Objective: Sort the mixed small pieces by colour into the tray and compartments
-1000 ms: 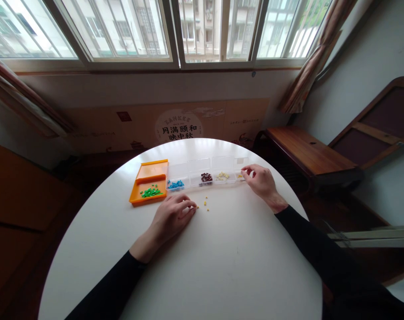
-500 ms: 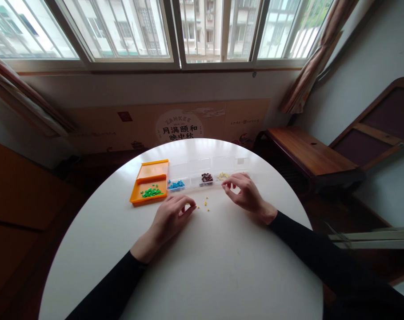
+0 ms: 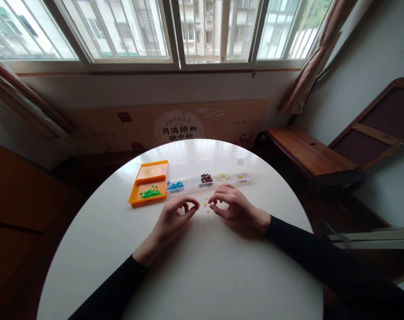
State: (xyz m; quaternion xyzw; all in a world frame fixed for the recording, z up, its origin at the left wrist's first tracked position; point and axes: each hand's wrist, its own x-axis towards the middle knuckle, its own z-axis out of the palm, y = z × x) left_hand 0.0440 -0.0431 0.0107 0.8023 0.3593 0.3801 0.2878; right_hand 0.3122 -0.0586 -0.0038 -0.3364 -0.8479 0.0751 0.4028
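Note:
My left hand (image 3: 173, 217) rests low over the table with thumb and forefinger pinched together; a small yellow piece (image 3: 199, 205) shows at the fingertips. Facing it from the right, my right hand (image 3: 234, 205) has thumb and forefinger a little apart, with nothing visible between them. Several tiny yellow pieces (image 3: 205, 204) lie loose on the white tabletop between the two hands. Behind them stand clear lidded boxes, holding blue pieces (image 3: 176, 185), dark brown pieces (image 3: 206, 178), pale yellow pieces (image 3: 222, 177) and, at the far right, a few yellow pieces (image 3: 241, 177).
An open orange case (image 3: 132, 198) with green pieces (image 3: 151, 193) stands left of the clear boxes. The round white table (image 3: 195, 275) has a curved far edge. Beyond it are a printed panel (image 3: 128, 126) under the window and a wooden bench (image 3: 305, 149) at right.
My right hand has moved left and nearer to me, away from the right-hand boxes, which now show. My left fingertips have shifted slightly right onto a yellow piece.

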